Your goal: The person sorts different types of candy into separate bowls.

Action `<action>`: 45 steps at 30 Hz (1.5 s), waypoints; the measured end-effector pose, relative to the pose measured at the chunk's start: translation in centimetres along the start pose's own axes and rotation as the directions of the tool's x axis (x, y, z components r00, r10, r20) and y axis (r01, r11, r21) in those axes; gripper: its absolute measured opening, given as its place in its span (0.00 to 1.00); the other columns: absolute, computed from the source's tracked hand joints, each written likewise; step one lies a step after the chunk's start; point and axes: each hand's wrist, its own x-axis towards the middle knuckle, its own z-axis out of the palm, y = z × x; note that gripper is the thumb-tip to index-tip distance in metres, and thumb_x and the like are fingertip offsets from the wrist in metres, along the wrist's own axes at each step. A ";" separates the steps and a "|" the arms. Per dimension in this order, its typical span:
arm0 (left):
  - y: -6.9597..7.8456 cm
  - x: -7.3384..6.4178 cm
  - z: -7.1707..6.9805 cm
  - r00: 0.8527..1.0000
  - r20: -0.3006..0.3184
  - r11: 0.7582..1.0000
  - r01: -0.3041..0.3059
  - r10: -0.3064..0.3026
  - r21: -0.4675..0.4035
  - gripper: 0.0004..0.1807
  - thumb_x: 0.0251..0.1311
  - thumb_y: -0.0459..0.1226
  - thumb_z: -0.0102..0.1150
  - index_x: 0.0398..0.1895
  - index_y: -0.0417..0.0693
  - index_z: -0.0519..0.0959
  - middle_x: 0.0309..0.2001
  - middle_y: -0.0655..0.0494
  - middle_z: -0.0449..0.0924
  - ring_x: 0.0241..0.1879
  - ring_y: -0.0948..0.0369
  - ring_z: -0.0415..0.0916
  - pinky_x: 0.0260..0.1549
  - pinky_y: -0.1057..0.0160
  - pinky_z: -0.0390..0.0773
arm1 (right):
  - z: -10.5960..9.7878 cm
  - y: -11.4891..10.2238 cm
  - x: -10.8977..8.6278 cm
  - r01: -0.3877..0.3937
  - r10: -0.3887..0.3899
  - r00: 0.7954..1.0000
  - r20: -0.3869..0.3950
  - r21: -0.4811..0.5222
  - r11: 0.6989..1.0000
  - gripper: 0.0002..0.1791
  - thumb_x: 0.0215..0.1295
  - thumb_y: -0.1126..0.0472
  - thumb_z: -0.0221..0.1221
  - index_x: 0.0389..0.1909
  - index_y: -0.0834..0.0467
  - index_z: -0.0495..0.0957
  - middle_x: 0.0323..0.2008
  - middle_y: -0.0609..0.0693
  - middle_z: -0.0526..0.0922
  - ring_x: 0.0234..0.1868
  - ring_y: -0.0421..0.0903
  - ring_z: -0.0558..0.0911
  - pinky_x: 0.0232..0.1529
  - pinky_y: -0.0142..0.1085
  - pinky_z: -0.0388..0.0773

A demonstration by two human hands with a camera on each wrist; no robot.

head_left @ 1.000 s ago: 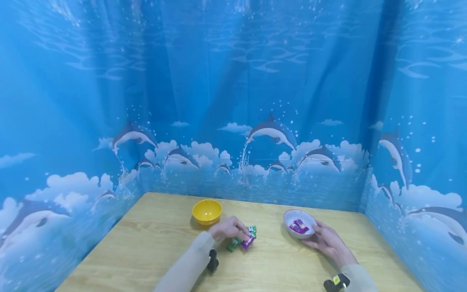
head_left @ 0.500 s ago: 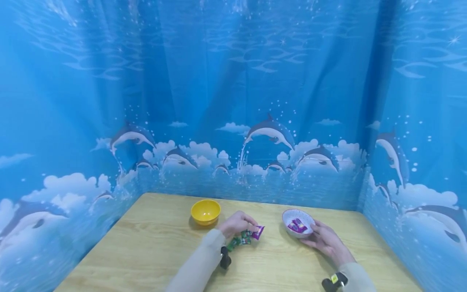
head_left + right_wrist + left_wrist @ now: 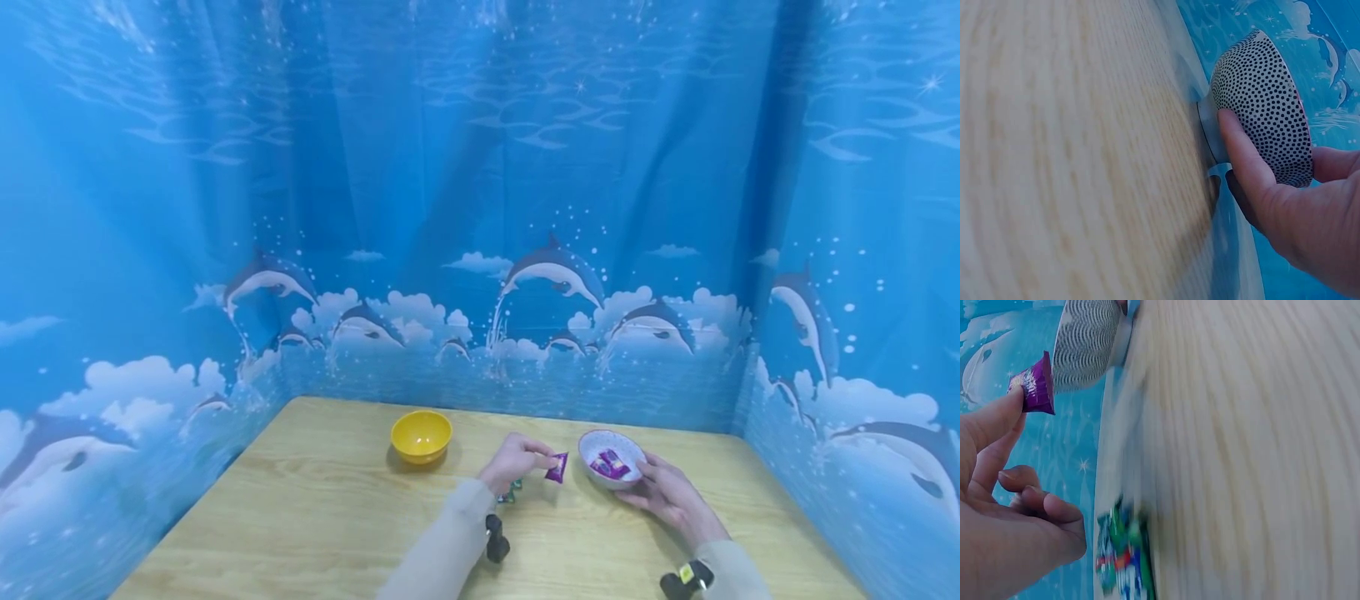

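Note:
Between thumb and finger my left hand (image 3: 517, 462) pinches a purple-wrapped candy (image 3: 557, 468), held above the table just left of the white bowl (image 3: 592, 477). In the left wrist view the candy (image 3: 1036, 387) sticks out past the fingertips, its other fingers curled below. My right hand (image 3: 671, 496) grips the bowl's right side; in the right wrist view one digit lies along the dotted outside of the bowl (image 3: 1260, 103) and others are at the rim. Several purple candies (image 3: 610, 464) lie inside it. Green-wrapped candies (image 3: 1124, 556) rest on the table under my left hand, partly hidden in the head view.
A yellow bowl (image 3: 422, 437) stands to the left on the wooden table (image 3: 300, 500). Blue dolphin-printed curtains (image 3: 480, 208) hang behind the table and along both sides. A small black device (image 3: 495, 537) is strapped to each wrist.
My left hand has lifted the purple candy off the green ones and carried it right, close to the white bowl. The right hand has stayed on the bowl.

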 end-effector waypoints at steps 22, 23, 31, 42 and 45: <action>3.0 0.8 6.3 0.978 -0.206 0.995 0.015 -0.035 -0.096 0.03 0.53 0.34 0.68 0.30 0.43 0.86 0.38 0.55 0.83 0.40 0.61 0.75 0.44 0.60 0.76 | 0.1 0.4 -0.1 0.002 -0.001 1.000 0.026 -0.025 1.000 0.33 0.78 0.64 0.31 0.75 0.66 0.26 0.74 0.73 0.36 0.74 0.68 0.42 0.66 0.61 0.64; 3.0 0.9 6.4 0.976 -0.215 0.996 0.024 -0.043 -0.090 0.03 0.53 0.34 0.68 0.30 0.44 0.86 0.37 0.56 0.83 0.39 0.61 0.75 0.42 0.62 0.76 | 0.1 0.4 -0.2 0.002 -0.001 1.000 0.025 -0.023 1.000 0.33 0.78 0.64 0.31 0.75 0.66 0.26 0.74 0.73 0.35 0.74 0.69 0.42 0.66 0.62 0.63; 3.2 0.9 6.8 0.975 -0.212 0.996 0.054 -0.068 -0.071 0.03 0.55 0.36 0.67 0.30 0.46 0.84 0.32 0.57 0.78 0.32 0.62 0.71 0.31 0.66 0.70 | 0.2 0.2 0.0 0.007 -0.006 1.000 0.031 -0.035 0.999 0.33 0.79 0.63 0.31 0.75 0.66 0.27 0.74 0.72 0.36 0.74 0.68 0.44 0.66 0.61 0.64; 3.7 0.6 6.2 0.984 -0.176 0.999 0.027 -0.034 -0.043 0.07 0.59 0.41 0.64 0.34 0.48 0.83 0.36 0.55 0.80 0.35 0.60 0.73 0.33 0.63 0.74 | -0.1 0.1 0.0 0.011 -0.009 0.999 0.049 -0.043 0.999 0.33 0.79 0.63 0.31 0.75 0.66 0.26 0.74 0.72 0.34 0.74 0.68 0.43 0.66 0.60 0.65; 3.5 0.5 5.9 0.988 -0.149 0.998 0.022 -0.029 -0.052 0.06 0.61 0.41 0.62 0.36 0.48 0.83 0.36 0.57 0.79 0.35 0.61 0.73 0.33 0.64 0.73 | -0.1 0.1 0.0 0.007 -0.005 0.999 0.049 -0.035 0.999 0.33 0.79 0.63 0.30 0.74 0.65 0.25 0.74 0.72 0.33 0.74 0.69 0.42 0.66 0.61 0.63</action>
